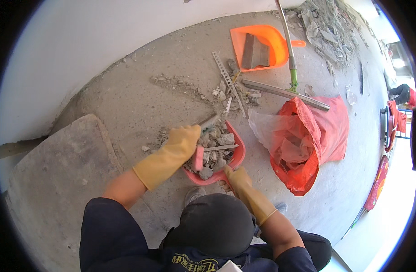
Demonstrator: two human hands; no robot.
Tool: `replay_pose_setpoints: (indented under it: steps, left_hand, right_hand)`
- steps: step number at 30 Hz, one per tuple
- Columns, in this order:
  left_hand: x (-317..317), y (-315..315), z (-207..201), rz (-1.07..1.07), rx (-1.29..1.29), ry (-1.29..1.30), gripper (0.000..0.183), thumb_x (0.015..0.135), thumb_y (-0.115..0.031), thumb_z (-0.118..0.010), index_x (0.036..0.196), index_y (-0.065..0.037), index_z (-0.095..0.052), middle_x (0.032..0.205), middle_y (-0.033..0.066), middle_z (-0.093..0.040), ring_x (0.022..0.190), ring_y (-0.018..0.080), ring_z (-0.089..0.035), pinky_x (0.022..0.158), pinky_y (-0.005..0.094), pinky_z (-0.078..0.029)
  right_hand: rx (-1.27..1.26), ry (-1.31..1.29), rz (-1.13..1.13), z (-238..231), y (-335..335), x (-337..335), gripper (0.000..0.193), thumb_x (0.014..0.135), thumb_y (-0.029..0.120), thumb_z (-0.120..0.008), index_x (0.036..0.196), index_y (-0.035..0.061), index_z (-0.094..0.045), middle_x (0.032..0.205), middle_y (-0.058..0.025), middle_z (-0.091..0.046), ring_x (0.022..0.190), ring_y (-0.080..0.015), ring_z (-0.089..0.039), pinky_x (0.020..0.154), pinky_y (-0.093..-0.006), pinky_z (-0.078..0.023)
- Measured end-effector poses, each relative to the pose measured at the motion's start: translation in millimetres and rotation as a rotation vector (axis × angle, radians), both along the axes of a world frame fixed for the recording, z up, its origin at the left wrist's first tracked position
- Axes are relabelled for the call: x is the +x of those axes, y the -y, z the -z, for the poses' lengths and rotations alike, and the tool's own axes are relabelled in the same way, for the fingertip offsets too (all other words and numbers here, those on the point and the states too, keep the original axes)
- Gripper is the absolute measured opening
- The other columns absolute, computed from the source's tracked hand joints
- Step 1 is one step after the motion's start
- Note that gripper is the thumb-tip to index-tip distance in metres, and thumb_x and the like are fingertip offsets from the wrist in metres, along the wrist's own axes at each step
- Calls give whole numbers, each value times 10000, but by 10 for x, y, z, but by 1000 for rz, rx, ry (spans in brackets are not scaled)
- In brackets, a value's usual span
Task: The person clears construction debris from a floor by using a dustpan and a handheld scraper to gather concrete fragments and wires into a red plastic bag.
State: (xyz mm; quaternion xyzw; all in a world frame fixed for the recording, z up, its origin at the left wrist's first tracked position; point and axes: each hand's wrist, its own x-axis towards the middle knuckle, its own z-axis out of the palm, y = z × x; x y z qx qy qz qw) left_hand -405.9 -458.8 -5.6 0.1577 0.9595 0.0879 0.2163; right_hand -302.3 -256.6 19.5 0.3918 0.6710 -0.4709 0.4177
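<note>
My left hand [183, 140], in a yellow rubber glove, is closed at the left side of a red dustpan [239, 156]. From its fingers juts a flat grey-brown strip [209, 121], slightly blurred, whose kind I cannot make out. The dustpan holds broken grey rubble [212, 158] with a pale narrow strip [220, 148] lying across it. My right hand [239, 180], also gloved in yellow, grips the dustpan at its near edge, where the handle is mostly hidden. Beyond the pan, a perforated metal strip [228, 82] lies among loose debris.
An open red woven sack [332, 131] lies to the right. Behind it, a floor squeegee [287, 94] with a long pole rests near an orange dustpan [273, 45]. A rubble heap [335, 34] is at the far right, a large board [65, 181] at left, and a white wall [81, 50] behind.
</note>
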Motion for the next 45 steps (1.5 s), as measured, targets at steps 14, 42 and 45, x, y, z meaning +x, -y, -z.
replay_pose_setpoints:
  steps: [14, 42, 45]
  left_hand:
    - [387, 597, -223, -152, 3, -324, 112, 874, -178, -603, 923, -84, -638, 863, 115, -687, 829, 323, -684, 677, 458, -518]
    - [-1301, -1914, -697, 34, 619, 306, 807, 780, -372, -794, 1458, -115, -439, 1455, 179, -493, 1353, 319, -462, 1110, 405, -372]
    - [-1373, -2419, -543, 85, 596, 293, 751, 780, -305, -775, 1434, -105, -464, 1389, 184, -551, 1286, 307, -529, 1045, 386, -419]
  right_hand:
    - [-254, 56, 252, 14, -139, -39, 247, 877, 131, -596, 1041, -29, -688, 927, -120, -715, 818, -214, -683, 782, -331, -541]
    - [-644, -411, 195, -860, -1731, 637, 273, 903, 24, -573, 1158, -54, -632, 1074, -123, -688, 975, -224, -672, 872, -335, -535]
    - [-596, -522, 146, -901, -1827, 855, 273, 911, 7, -555, 1167, -47, -633, 1076, -117, -686, 965, -222, -672, 863, -338, -538]
